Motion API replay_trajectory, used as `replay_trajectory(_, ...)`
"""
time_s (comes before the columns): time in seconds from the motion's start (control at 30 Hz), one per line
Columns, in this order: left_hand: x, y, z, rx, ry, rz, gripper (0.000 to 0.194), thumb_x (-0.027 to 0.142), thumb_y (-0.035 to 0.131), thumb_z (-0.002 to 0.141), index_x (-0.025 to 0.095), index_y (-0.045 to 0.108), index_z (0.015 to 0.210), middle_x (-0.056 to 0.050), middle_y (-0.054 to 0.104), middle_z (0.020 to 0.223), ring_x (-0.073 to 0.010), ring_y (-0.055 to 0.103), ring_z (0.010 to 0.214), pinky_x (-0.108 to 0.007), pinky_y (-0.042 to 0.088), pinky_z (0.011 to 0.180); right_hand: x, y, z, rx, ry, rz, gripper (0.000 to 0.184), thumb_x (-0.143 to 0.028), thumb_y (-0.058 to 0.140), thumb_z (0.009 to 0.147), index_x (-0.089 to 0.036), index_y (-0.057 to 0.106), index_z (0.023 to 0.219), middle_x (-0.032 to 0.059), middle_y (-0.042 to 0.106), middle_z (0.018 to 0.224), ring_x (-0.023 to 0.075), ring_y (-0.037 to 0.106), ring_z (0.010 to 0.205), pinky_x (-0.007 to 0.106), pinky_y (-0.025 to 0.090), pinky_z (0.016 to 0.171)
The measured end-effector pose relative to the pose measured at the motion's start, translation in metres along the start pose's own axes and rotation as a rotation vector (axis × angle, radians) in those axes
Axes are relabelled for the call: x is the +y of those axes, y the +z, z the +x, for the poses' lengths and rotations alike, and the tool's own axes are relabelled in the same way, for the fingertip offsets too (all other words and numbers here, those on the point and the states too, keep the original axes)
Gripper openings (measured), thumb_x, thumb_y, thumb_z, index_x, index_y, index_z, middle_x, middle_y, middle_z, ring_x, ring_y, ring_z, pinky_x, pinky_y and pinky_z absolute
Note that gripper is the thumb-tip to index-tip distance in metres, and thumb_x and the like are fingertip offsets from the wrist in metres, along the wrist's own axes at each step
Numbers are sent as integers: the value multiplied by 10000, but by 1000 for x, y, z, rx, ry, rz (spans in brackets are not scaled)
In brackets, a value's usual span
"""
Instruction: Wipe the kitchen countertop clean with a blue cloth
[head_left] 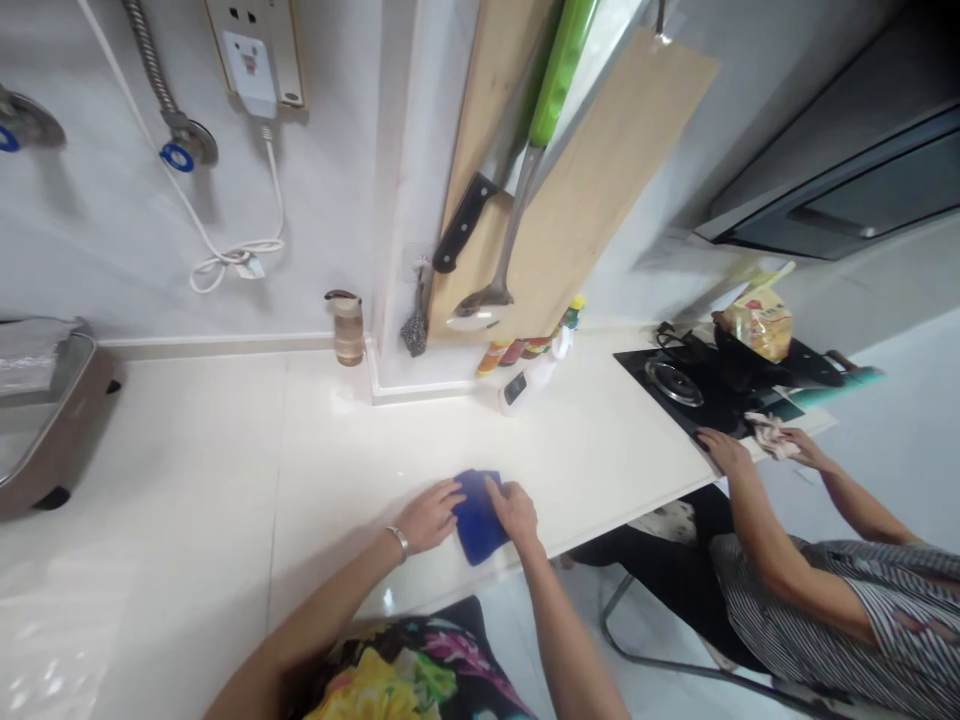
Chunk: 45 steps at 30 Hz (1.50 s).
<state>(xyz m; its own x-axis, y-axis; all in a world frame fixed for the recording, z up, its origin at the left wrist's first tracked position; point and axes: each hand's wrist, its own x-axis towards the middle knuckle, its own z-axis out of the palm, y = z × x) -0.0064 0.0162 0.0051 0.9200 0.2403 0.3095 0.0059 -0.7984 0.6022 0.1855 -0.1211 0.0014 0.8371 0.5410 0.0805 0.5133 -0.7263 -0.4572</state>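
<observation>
A folded blue cloth (478, 520) lies on the white countertop close to its front edge. On its left side, my left hand (429, 516), with a bracelet at the wrist, has its fingers bent over the cloth's edge. My right hand (517, 512) grips the right side, its thumb on top and the other fingers curled and partly hidden. Both hands rest low on the counter, a short way apart, with the cloth between them. Behind the cloth stands a small white device with a dark screen (514, 390).
At the right, a co-worker's hand (806, 450) holds a crumpled cloth (771, 436) beside the black stove (675, 385). Cutting boards (600, 190), a knife (465, 222) and a slotted spoon (487, 300) hang behind. A jar (348, 332) and an electric pan (52, 440) stand left.
</observation>
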Motion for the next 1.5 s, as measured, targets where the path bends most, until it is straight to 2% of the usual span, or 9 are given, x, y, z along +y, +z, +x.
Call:
replay_trajectory(0.2,-71,-81,-51,167,-257,103,352,225,403,938,242,712,1107,-69,662,1297,-192,542,1314,-436,452,1150,5,-10,0,-111,-94,109,457,-697,577,756,-243,542,715,22,640,674,196,596,637,316,473,624)
replay_trajectory(0.4,-119,-138,-108,368,-487,188,366,305,381,929,232,715,1060,-71,685,1241,-214,578,1259,-450,464,1137,-6,-28,5,-2,-137,133,294,-471,414,847,-206,524,907,77,658,868,191,587,678,332,482,677)
replay_trajectory(0.53,-117,-136,-121,420,-481,228,369,249,376,916,237,715,1063,-72,668,1251,-218,568,1257,-447,465,1136,-28,-37,-10,-8,-233,81,271,-395,385,892,-207,552,994,95,642,1018,193,603,759,321,477,685)
replay_trajectory(0.67,-112,-130,-117,431,-451,273,350,201,407,904,237,704,1086,-74,648,1254,-226,561,1250,-449,477,1120,-38,-41,-31,-262,-493,121,343,-425,365,976,-218,590,1132,101,646,1166,178,631,770,329,533,717)
replay_trajectory(0.87,-116,-129,-118,486,-333,308,312,155,409,930,211,678,1078,-87,650,1216,-223,583,1208,-448,517,1066,-20,-18,-21,71,-533,40,465,-426,347,1002,-152,539,1325,162,576,1371,282,519,1279,507,468,1059)
replay_trajectory(0.97,-116,-129,-120,477,-339,321,312,150,413,927,215,669,1093,-89,643,1227,-226,578,1216,-455,514,1071,-25,2,-34,48,-526,-93,587,-439,342,998,-102,373,1478,207,375,1549,335,341,1433,572,406,1100)
replay_trajectory(1.13,-112,-129,-118,394,-380,367,370,162,394,923,187,631,1206,-120,580,1366,-258,494,1341,-490,449,1143,-39,16,-61,-60,-536,-284,629,-423,361,988,-159,269,1551,125,249,1631,350,206,1490,575,297,1165)
replay_trajectory(1.27,-109,-131,-115,341,-457,475,465,287,435,933,133,536,1361,-154,457,1522,-334,268,1498,-589,325,1203,-43,24,-25,-5,-432,-352,634,-418,318,980,-107,296,1532,149,264,1620,357,184,1493,594,241,1178)
replay_trajectory(1.5,-110,-132,-114,233,-487,576,539,381,427,950,118,461,1420,-160,395,1570,-323,264,1503,-576,279,1214,-72,46,91,7,-219,-406,694,-416,319,930,-45,301,1516,214,257,1602,383,251,1446,593,264,1148)
